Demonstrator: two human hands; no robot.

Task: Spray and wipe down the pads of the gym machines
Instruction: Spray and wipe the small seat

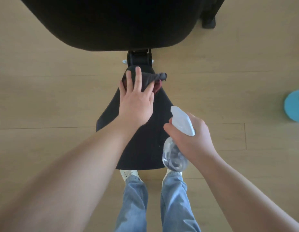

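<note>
On the thin far end of the black seat pad [142,148], your left hand [137,104] presses the soft cloth [150,79] with flat fingers. Your right hand [194,139] grips the spray bottle [181,120] by its neck; it looks light, maybe slippery.

A cloth [150,79] is being carried by the black seat pad [142,148], at its narrow far end. The wooden floor [45,97] is being stood on by white shoes [127,174]; a blue object [294,106] is being borne at its right.
</note>
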